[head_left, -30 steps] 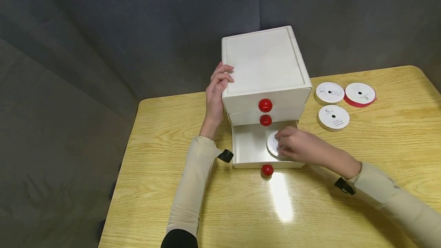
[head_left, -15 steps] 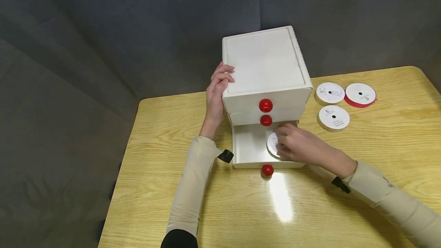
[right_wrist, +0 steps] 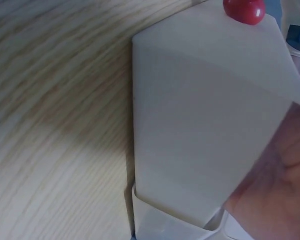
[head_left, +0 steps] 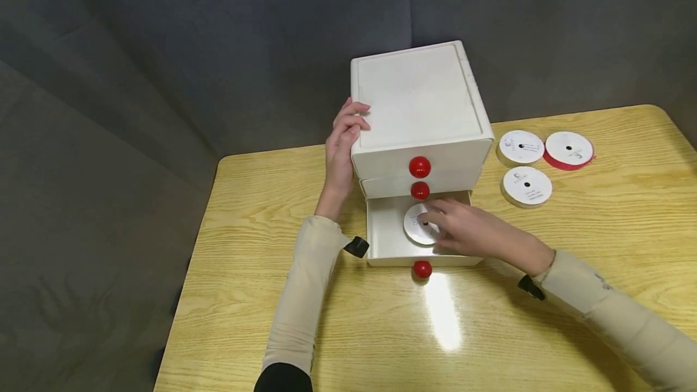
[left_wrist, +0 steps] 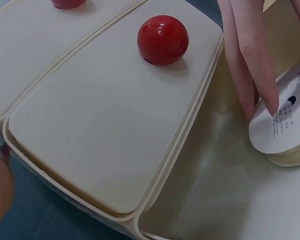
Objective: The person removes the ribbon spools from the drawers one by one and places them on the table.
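In the head view a white cabinet with several drawers (head_left: 419, 98) stands near the back of the table. Its bottom drawer (head_left: 383, 235) is pulled out. My left hand (head_left: 340, 150) holds the cabinet at its left side, fingers bent over the top edge. Inside the drawer lies a white ribbon spool (head_left: 415, 228), partly covered by my right hand (head_left: 471, 228), which holds it from above. Close up in the left wrist view, fingertips (left_wrist: 271, 102) meet the rim and face of that spool. The right wrist view shows my palm (right_wrist: 285, 185) beside the drawer wall; the spool is hidden there.
Right of the cabinet, three more ribbon spools lie flat: two pale ones (head_left: 521, 147) (head_left: 527, 186) and one with red ribbon (head_left: 569, 149). A red knob (head_left: 422, 269) juts from the drawer front. Dark cloth (head_left: 272, 47) hangs behind the wooden table (head_left: 261, 247).
Inside the drawer the spool has shifted left and slightly back, with my right hand moving the same way. The spool's centre hole now shows. My left hand and the cabinet stay put.
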A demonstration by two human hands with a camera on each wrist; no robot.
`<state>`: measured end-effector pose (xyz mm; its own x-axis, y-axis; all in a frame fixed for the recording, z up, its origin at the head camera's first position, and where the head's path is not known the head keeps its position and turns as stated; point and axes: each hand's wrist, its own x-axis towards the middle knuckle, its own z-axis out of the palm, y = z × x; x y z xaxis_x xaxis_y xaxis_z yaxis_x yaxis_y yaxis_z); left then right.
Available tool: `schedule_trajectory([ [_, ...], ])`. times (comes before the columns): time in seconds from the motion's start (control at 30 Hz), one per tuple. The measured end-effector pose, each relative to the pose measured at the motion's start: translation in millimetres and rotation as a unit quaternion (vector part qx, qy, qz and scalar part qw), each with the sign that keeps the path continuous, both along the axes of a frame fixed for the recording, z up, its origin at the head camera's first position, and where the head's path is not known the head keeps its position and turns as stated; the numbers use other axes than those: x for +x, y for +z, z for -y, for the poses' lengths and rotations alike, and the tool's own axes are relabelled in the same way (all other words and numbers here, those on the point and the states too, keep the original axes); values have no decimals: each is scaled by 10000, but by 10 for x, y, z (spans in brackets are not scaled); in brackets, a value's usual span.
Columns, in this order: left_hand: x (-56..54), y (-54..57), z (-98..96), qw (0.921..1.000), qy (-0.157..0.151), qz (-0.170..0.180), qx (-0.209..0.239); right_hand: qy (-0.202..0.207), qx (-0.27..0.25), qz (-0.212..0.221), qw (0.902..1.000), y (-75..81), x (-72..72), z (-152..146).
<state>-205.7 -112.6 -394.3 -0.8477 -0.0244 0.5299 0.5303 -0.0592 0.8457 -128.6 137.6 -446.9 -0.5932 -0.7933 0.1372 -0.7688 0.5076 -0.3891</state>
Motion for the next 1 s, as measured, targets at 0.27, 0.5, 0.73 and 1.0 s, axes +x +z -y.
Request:
schedule_trajectory([
  [0.27,-2,-3,0,10000,-29,-72,45,240,-139,-148,9995,-87,-56,63],
  [0.5,-6,-12,-2,9999,-49,-146,31,223,-26,-237,9995,-104,-63,91],
  [0.73,1,2,1,9998,-45,-176,6,249,208,-462,9984,-110,-67,104],
  [1.0,-2,-1,2,10000,-11,-59,16,199,328,-562,9977,-97,-68,118],
])
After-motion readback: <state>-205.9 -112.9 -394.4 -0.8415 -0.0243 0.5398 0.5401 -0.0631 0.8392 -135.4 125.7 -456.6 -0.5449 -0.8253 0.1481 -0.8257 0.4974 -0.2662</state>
